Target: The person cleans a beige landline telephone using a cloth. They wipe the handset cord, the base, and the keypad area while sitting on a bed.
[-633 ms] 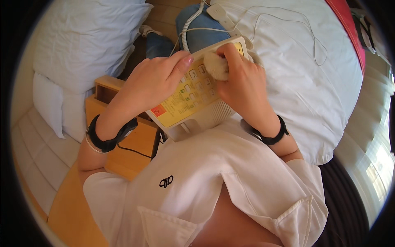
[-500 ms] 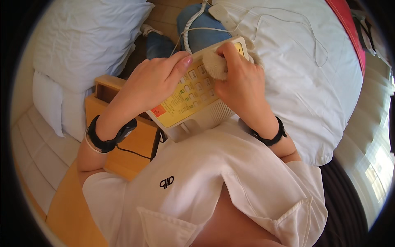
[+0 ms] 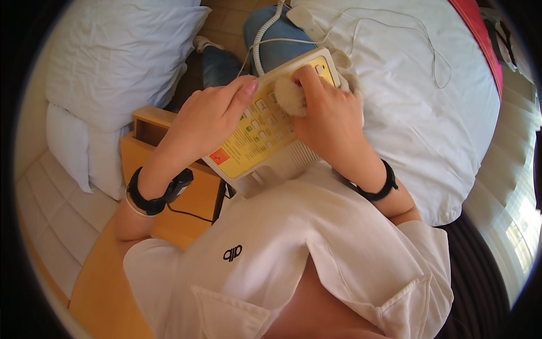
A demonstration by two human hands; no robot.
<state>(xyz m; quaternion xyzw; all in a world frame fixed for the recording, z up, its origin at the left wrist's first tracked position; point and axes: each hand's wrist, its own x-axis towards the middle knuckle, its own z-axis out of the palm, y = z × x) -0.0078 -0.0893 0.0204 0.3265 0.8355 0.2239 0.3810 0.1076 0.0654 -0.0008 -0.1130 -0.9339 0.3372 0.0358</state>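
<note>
A cream telephone base [image 3: 265,182] with a yellow button panel leans tilted against my lap and shirt. My left hand [image 3: 208,117] is closed on its left edge, thumb lying along the top side. My right hand [image 3: 334,116] pinches a fluffy beige cloth [image 3: 289,98], which presses on the upper part of the panel and covers some buttons. More of the cloth bulges out at the right, past my knuckles. Beyond the phone's upper right corner, a pale handset [image 3: 302,18] lies on the bed, partly hidden. A coiled cord [image 3: 259,42] runs up from behind the base.
A wooden bedside cabinet [image 3: 189,223] with an open compartment stands at the left. White pillows [image 3: 118,62] are behind it. To the right is a bed with a white sheet [image 3: 418,135] and a red strip [image 3: 480,42]. A thin white cable [image 3: 420,29] loops over the sheet.
The cloth under my right hand has slid slightly left and down the panel. My left hand has shifted a little down along the edge. Both hands keep their hold.
</note>
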